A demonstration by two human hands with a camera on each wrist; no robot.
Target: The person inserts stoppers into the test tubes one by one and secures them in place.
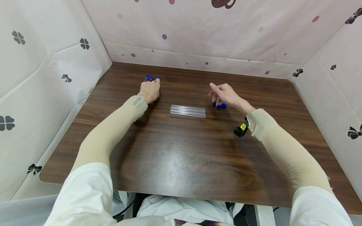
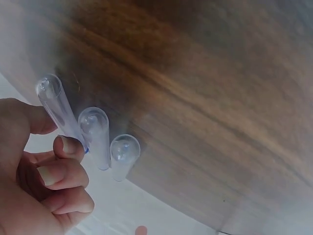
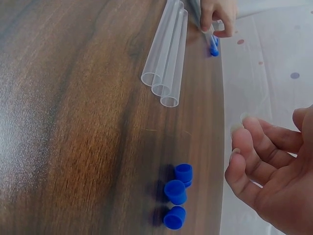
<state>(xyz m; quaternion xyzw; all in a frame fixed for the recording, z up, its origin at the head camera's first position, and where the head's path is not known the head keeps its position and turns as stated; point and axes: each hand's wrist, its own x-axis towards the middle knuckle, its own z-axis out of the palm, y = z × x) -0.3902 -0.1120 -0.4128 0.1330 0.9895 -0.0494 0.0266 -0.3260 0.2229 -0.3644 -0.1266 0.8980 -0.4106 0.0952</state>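
Capped tubes [image 2: 95, 137], three near the back left corner of the table [image 1: 169, 147], show me rounded ends only from the left wrist, left hand [image 1: 150, 90] pinching one, while only the right wrist gives me hollow-mouthed blue caps [image 3: 175, 192] near the right hand [image 1: 224, 94], fingers loosely bent.

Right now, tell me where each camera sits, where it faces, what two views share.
Head: worn on the head, facing forward and down at the table; left hand, right hand, both arms show.
Left wrist: worn there, facing three round-ended tubes; only the left hand shows.
Right wrist: worn there, facing loose blue caps and open tubes; both hands show.
Head and right wrist both show those caps.
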